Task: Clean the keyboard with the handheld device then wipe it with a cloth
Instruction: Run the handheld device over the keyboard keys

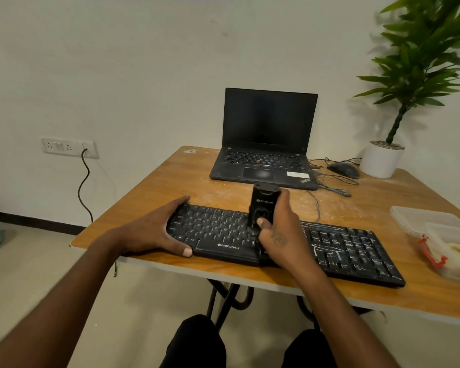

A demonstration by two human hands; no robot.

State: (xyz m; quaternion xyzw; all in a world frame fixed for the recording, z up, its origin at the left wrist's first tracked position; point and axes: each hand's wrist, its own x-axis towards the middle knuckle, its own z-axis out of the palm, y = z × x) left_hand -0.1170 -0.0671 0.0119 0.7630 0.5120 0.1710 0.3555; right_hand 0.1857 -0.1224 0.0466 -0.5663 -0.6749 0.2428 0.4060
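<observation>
Keyboard [284, 243] flat along the table's [170, 181] near edge, white dust on its right half. Left hand [154, 232] clasping its left end; right hand [279, 224] gripping the device [262, 205] upright on the middle keys.

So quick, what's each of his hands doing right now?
Left hand: gripping the left end of the keyboard, steadying it.
Right hand: closed around the black handheld device, held upright on the keys.

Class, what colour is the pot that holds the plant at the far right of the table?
White, seen in the head view: the pot.
</observation>
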